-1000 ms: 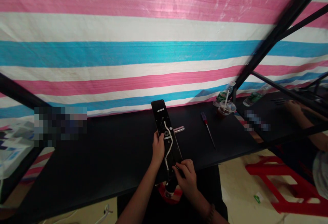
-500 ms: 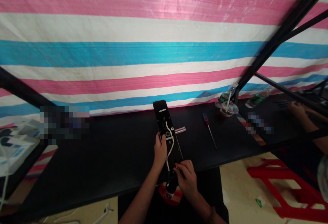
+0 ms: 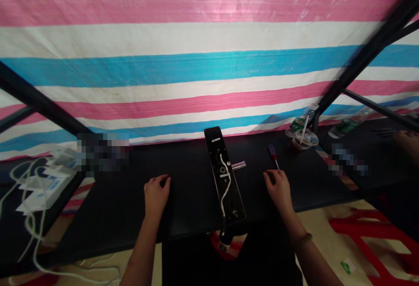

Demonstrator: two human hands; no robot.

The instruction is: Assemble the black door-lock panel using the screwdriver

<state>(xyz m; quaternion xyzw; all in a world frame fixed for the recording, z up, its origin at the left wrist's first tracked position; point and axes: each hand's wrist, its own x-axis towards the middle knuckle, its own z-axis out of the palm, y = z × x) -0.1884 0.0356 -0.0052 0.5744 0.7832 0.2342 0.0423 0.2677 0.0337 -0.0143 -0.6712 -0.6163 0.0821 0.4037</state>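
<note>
A long black panel (image 3: 214, 148), like a door lock's faceplate seen from behind, lies tilted on the black table (image 3: 190, 168). A white cable (image 3: 225, 194) runs down its face, and a shiny bar (image 3: 238, 165) juts out at its right side. My left hand (image 3: 156, 196) rests on the table left of the panel, fingers loosely curled, holding nothing. To the panel's right, my right hand (image 3: 278, 190) is over the shaft of a screwdriver (image 3: 272, 151) whose tip it hides. Its fingers are slightly apart and do not visibly grip the tool.
A plastic cup with a straw (image 3: 304, 139) and a bottle (image 3: 297, 123) stand at the back right. White boxes with cables (image 3: 47, 190) are at left. A red stool (image 3: 376, 238) stands on the floor at right, near another person's hand (image 3: 406, 140).
Both hands have let go of the panel and moved apart, the left to the left, the right toward the screwdriver. The panel now lies alone. The view has shifted slightly left.
</note>
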